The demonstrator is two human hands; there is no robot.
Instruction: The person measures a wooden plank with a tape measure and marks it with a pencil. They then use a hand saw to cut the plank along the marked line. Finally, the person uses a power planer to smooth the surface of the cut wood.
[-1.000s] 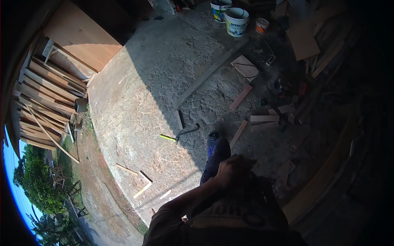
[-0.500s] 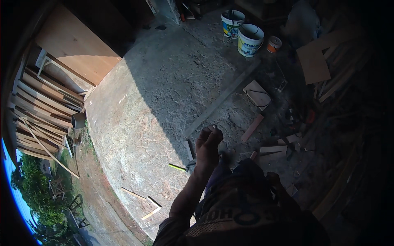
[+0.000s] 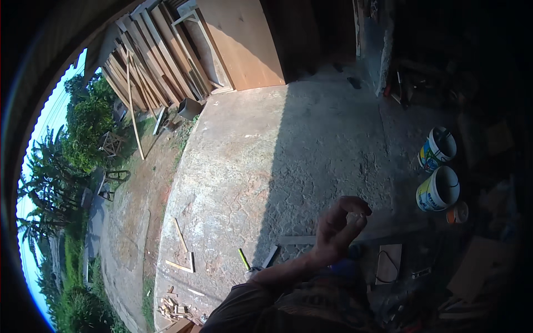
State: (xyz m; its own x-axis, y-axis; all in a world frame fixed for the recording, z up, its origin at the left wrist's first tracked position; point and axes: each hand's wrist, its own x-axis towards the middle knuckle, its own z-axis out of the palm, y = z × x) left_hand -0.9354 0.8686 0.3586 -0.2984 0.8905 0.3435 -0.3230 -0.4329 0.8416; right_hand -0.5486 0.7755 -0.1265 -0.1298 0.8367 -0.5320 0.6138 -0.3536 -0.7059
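Observation:
My left hand (image 3: pixel 340 227) is raised over the concrete floor (image 3: pixel 227 166), fingers curled toward the thumb; I cannot make out what, if anything, is in it. Below and left lie a tool with a yellow-green handle (image 3: pixel 242 256) and a short board (image 3: pixel 271 255). A long flat strip (image 3: pixel 297 240) runs behind my hand. To its right is a pale board (image 3: pixel 390 250) with a dark cord looped on it. My right hand is not visible.
Two white buckets (image 3: pixel 437 191) and a small orange bucket (image 3: pixel 457 213) stand at the right. Planks (image 3: pixel 150 61) and a plywood sheet (image 3: pixel 239 39) lean at the back. Wood offcuts (image 3: pixel 191 262) lie lower left. A dirt path (image 3: pixel 133 222) and trees line the left side.
My view has swung left and upward, so buckets and floor items appear lower. My left hand has risen from near my body to out over the floor, fingers still curled.

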